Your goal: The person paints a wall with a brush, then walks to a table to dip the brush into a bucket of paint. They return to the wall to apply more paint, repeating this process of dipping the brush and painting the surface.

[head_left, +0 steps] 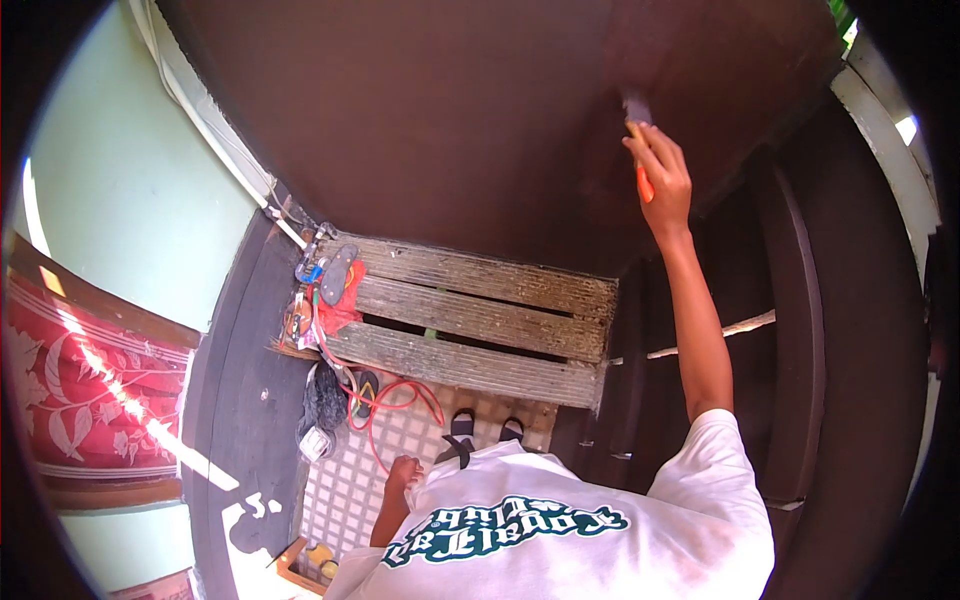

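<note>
My right hand (pixel 664 180) is closed around a paintbrush (pixel 645 184) with an orange handle. The brush's bristles (pixel 634 106) touch the dark brown wall panel (pixel 450 110), where a patch around them looks glossier than the rest. Low beside my waist, my left hand (pixel 405 471) has its fingers curled; whether anything is inside them is hidden. A red hose or cable (pixel 408 404) lies on the floor just beyond that hand.
A worn slatted wooden bench (pixel 480 315) stands below the panel, with a sandal (pixel 340 275) and red cloth (pixel 345 300) at its left end. Dark rails (pixel 790 300) run along the right. A wooden box (pixel 292 570) sits on the tiled floor (pixel 340 480) at lower left.
</note>
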Motion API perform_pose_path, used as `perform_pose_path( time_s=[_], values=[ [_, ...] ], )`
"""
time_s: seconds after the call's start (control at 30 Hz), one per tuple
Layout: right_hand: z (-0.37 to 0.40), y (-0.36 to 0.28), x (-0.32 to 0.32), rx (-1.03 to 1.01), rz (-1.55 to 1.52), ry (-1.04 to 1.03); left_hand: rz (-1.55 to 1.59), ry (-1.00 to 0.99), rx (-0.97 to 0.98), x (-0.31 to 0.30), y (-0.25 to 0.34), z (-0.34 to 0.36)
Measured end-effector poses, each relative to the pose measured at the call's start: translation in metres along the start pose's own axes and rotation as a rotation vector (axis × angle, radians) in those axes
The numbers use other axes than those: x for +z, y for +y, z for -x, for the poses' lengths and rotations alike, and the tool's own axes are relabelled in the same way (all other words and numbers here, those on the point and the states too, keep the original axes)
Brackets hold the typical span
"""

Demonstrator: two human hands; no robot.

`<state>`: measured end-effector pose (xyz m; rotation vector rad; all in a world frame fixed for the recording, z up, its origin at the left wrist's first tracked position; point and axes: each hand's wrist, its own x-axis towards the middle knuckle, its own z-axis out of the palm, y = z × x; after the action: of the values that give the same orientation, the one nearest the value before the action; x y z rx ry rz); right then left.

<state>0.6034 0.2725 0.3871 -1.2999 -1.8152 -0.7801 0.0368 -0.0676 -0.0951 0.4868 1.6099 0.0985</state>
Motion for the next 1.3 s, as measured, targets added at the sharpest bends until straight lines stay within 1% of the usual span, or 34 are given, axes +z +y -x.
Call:
perform_pose_path(
  time_s=[0.07,0.1,0.17,0.27,0.3,0.37,0.47,0.5,0.57,0.63,0.7,0.77,0.87,0.9,0.97,1.07,1.1,1.2,1.3],
  values=[
    [-0.006,-0.002,0.0,-0.007,0.084,0.056,0.0,0.005,0.017,0.004,0.009,0.003],
    [0.003,-0.002,0.009,0.011,0.069,-0.008,0.006,0.022,0.041,0.006,0.013,0.004],
    [0.044,0.0,0.04,0.044,0.036,-0.138,0.04,0.047,0.08,0.005,0.019,0.01],
    [0.114,0.0,0.088,0.036,-0.041,-0.357,0.102,0.069,0.126,0.003,0.024,0.013],
    [0.13,-0.005,0.098,0.097,-0.092,-0.462,0.103,0.072,0.133,0.001,0.021,0.013],
    [0.155,0.002,0.118,0.156,-0.179,-0.64,0.104,0.078,0.127,0.0,0.018,0.014],
    [0.154,0.015,0.126,0.119,-0.195,-0.52,0.116,0.1,0.069,-0.003,0.001,0.023],
    [0.15,0.019,0.128,0.135,-0.184,-0.484,0.12,0.1,0.044,-0.002,-0.005,0.024],
    [0.122,0.015,0.102,0.171,-0.157,-0.422,0.113,0.096,-0.007,-0.002,-0.012,0.027],
    [0.088,0.007,0.071,0.111,-0.11,-0.214,0.103,0.088,-0.052,0.002,-0.019,0.031],
    [0.059,0.0,0.045,0.076,-0.049,-0.031,0.073,0.082,-0.058,0.003,-0.025,0.032],
    [0.047,0.001,0.033,0.047,0.053,0.005,0.05,0.081,-0.053,0.005,-0.02,0.032],
    [0.07,0.003,0.051,0.086,-0.045,-0.052,0.047,0.07,-0.025,0.008,-0.01,0.027],
    [0.088,0.004,0.059,0.075,-0.049,-0.137,0.059,0.06,-0.009,0.008,-0.007,0.022],
    [0.13,0.003,0.083,0.122,-0.099,-0.265,0.084,0.067,0.035,0.006,0.002,0.019],
    [0.188,0.009,0.121,0.23,-0.248,-0.525,0.103,0.101,0.097,0.005,0.019,0.025],
    [0.201,0.012,0.134,0.262,-0.221,-0.615,0.098,0.107,0.105,0.004,0.022,0.025],
    [0.2,0.017,0.145,0.258,-0.217,-0.554,0.113,0.123,0.137,-0.003,0.021,0.025],
    [0.171,0.016,0.129,0.266,-0.19,-0.461,0.126,0.125,0.106,-0.011,0.002,0.026]
  ],
)
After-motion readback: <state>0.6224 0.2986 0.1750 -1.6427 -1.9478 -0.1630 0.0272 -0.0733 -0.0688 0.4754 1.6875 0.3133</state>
